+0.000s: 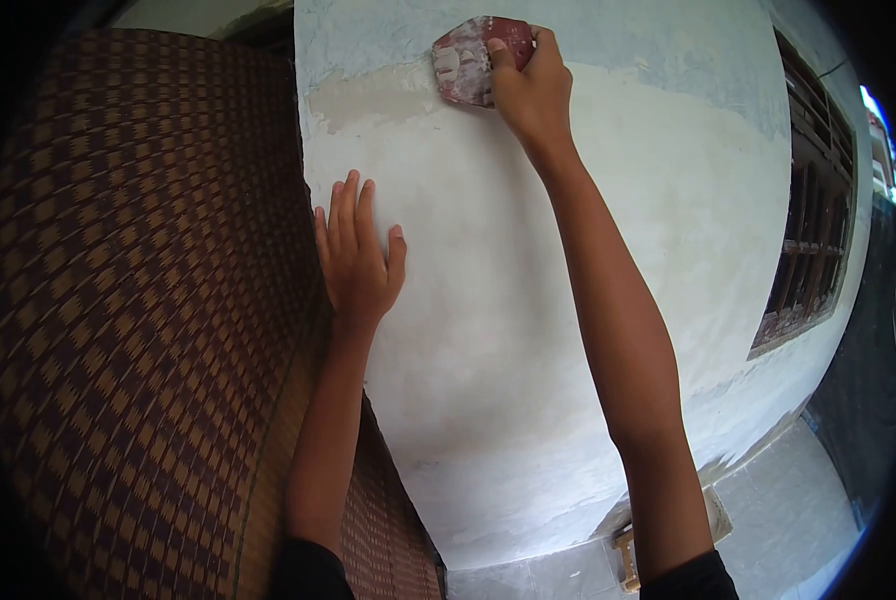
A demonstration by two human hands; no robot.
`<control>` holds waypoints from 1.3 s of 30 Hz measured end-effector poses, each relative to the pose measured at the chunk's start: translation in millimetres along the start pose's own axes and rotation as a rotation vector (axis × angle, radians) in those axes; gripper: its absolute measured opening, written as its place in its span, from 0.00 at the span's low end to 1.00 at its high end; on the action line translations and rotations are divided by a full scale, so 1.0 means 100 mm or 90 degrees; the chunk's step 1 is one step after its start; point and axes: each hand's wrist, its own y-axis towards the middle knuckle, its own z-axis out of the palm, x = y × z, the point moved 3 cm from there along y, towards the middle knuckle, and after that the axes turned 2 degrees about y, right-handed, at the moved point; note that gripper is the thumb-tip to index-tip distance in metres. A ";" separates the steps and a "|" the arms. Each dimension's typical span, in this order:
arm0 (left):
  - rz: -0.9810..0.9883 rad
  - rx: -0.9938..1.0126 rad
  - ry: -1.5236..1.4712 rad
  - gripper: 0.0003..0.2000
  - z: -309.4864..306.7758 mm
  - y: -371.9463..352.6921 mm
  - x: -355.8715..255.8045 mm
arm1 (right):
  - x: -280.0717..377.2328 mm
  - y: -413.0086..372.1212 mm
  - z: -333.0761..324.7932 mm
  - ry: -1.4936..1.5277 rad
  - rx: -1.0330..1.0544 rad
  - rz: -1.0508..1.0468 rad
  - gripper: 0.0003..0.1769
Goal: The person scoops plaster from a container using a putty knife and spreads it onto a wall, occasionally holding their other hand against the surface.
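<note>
My right hand (535, 98) is raised high and grips a dark red putty scraper (468, 75), thumb on its near face. White putty is smeared over the scraper, which lies close against the wall (478, 300); whether its edge touches cannot be made out. Just below and left of it runs a greyish damp-looking patch of putty (373, 100). My left hand (358, 250) rests flat near the wall's left edge, fingers spread and pointing up, holding nothing.
A brown woven mat (148, 280) hangs along the left, right beside the wall's edge. To the right is a dark wooden barred window (808, 210). Grey floor tiles (778, 500) lie below, with a small wooden object (628, 560) near the wall's foot, partly behind my right arm.
</note>
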 end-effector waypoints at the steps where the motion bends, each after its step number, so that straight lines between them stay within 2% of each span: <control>1: -0.001 0.000 -0.004 0.29 0.00 -0.01 0.00 | -0.03 -0.02 0.10 -0.091 0.042 -0.008 0.23; 5: 0.007 -0.008 -0.004 0.29 -0.01 -0.01 0.01 | -0.20 0.13 -0.09 -0.102 -0.003 0.047 0.21; 6: 0.005 -0.005 0.002 0.29 -0.01 -0.01 0.01 | -0.19 0.16 -0.17 -0.111 -0.065 0.006 0.21; 8: 0.002 -0.001 0.003 0.29 0.00 -0.02 0.00 | -0.17 0.14 -0.15 -0.007 -0.072 0.055 0.22; 12: -0.001 0.002 -0.008 0.29 -0.01 -0.01 -0.01 | -0.08 -0.06 0.16 -0.096 0.067 0.010 0.24; 16: -0.001 -0.006 -0.001 0.29 -0.02 -0.01 0.00 | -0.19 0.08 -0.18 -0.087 -0.079 0.066 0.20; 18: -0.003 -0.008 0.000 0.29 -0.03 -0.01 0.00 | -0.06 0.04 -0.17 0.048 -0.098 0.063 0.20; 20: -0.002 -0.008 -0.003 0.29 -0.02 0.00 -0.01 | 0.08 -0.06 -0.03 -0.006 -0.012 -0.008 0.21; 21: -0.003 -0.006 0.000 0.29 -0.02 0.00 0.01 | 0.00 -0.08 0.07 -0.100 0.029 -0.038 0.22; 22: -0.002 -0.002 0.004 0.29 -0.02 -0.01 0.01 | -0.11 -0.05 0.05 -0.104 0.027 -0.034 0.22; 26: 0.002 -0.007 0.004 0.29 -0.03 0.00 0.01 | -0.22 0.02 -0.36 -0.125 -0.093 0.021 0.20; 28: 0.003 -0.010 -0.010 0.28 -0.02 -0.01 0.00 | -0.21 -0.03 -0.54 -0.031 -0.102 0.091 0.20; 29: 0.002 -0.008 -0.016 0.28 -0.01 -0.01 -0.01 | -0.22 -0.06 -0.60 -0.036 -0.103 0.092 0.20; 31: -0.007 -0.011 -0.017 0.28 -0.01 -0.01 0.00 | -0.29 -0.14 -0.73 0.046 -0.097 0.190 0.21; 35: -0.056 0.001 -0.053 0.27 -0.02 -0.01 -0.06 | -0.58 -0.34 -1.04 0.148 -0.080 0.253 0.22; 39: -0.097 -0.009 -0.151 0.26 0.01 -0.13 -0.40 | -0.67 -0.70 -1.45 0.147 -0.042 0.342 0.22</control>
